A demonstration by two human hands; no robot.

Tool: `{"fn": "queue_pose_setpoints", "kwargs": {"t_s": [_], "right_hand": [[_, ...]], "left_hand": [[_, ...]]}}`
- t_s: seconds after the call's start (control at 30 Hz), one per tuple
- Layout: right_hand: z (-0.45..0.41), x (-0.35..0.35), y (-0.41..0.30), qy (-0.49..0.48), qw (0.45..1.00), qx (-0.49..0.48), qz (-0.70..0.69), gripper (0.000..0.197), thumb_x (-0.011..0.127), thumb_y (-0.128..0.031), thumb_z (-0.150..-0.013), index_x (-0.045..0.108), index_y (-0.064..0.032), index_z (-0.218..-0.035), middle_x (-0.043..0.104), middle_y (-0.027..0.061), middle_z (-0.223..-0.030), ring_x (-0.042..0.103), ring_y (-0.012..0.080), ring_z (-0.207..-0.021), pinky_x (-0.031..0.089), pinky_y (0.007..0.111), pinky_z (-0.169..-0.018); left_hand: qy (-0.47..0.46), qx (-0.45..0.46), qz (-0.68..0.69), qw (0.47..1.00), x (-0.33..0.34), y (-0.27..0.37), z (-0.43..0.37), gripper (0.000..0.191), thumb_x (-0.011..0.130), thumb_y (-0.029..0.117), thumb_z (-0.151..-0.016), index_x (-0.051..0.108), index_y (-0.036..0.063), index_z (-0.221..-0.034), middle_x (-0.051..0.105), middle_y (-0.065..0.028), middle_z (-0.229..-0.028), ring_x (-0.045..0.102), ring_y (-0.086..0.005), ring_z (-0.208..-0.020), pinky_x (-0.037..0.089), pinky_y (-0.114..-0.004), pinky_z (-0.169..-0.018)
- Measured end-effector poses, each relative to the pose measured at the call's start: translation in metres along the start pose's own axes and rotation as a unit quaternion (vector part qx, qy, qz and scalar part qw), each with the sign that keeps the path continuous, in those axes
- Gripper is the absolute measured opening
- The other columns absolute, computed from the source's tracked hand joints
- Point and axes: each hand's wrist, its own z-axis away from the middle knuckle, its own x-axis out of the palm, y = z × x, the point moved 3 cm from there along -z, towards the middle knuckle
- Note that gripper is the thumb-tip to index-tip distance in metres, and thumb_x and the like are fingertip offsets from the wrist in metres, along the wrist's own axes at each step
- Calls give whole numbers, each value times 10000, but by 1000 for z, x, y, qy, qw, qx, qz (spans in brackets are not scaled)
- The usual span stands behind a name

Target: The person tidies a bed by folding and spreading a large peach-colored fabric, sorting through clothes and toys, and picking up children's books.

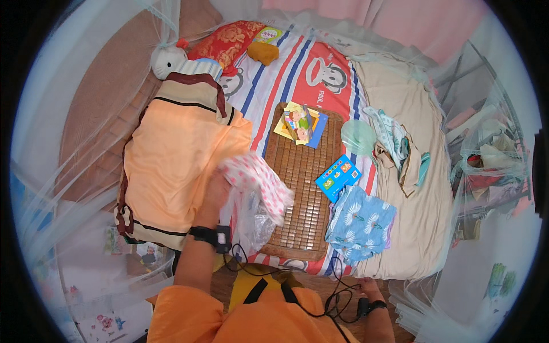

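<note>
My left hand grips one end of a white cloth with pink spots. The cloth is blurred and hangs over the bed, its far end above the edge of a bamboo mat. Beneath it lies a clear plastic bag. To the left of that hand spreads a peach satin quilt with beige and maroon borders. My right hand is low at the bed's front edge, beside a beige sheet; its fingers are partly hidden.
Picture books lie on the mat, and a blue book overlaps its right edge. Nearby are a folded blue floral cloth, a pale green round item and crumpled clothes. Mosquito netting surrounds the bed. Black cables dangle before me.
</note>
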Motion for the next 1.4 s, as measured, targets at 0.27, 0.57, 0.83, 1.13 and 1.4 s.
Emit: {"fn": "queue_pose_setpoints", "kwargs": {"t_s": [0.27, 0.57, 0.83, 1.13, 1.4], "right_hand": [[-21, 0, 33, -34, 995, -16, -91, 211, 488, -165, -859, 556, 14, -949, 621, 139, -705, 600, 232, -553, 452, 320, -425], [-19, 5, 10, 48, 994, -62, -80, 208, 502, -192, -843, 589, -4, -857, 641, 123, -778, 629, 245, -591, 479, 345, -450], [34, -17, -3, 66, 996, 8, -53, 238, 528, -162, -852, 570, 43, -966, 642, 140, -815, 616, 235, -569, 492, 332, -462], [-73, -6, -165, 82, 964, -250, 25, 313, 562, -111, -787, 522, 3, -1076, 617, 93, -829, 599, 186, -703, 489, 309, -565], [-181, 80, -331, 78, 932, -286, -208, 567, 647, -62, -699, 413, 32, -1207, 519, 138, -1109, 530, 197, -958, 460, 315, -761]], "left_hand": [[142, 205, 69, 966, -25, 161, 49, 364, 374, 194, -947, 416, -39, -1223, 502, -151, -1229, 487, -252, -1134, 369, -375, -988], [389, 58, -211, 895, -168, 54, 63, 392, 487, 198, -849, 474, -19, -1175, 548, -148, -1128, 519, -244, -1064, 406, -342, -916], [95, -156, -667, 722, -145, -215, 106, 679, 714, 295, -679, 443, 91, -1268, 426, -254, -1265, 443, -393, -1141, 365, -467, -951], [-41, -238, -785, 570, -96, -175, 102, 517, 629, 312, -752, 471, 66, -1179, 573, -176, -1058, 560, -336, -968, 409, -489, -847], [118, -107, -817, 554, -134, -62, 40, 288, 542, 295, -798, 584, 36, -916, 619, -182, -890, 586, -362, -859, 457, -435, -760]]}}
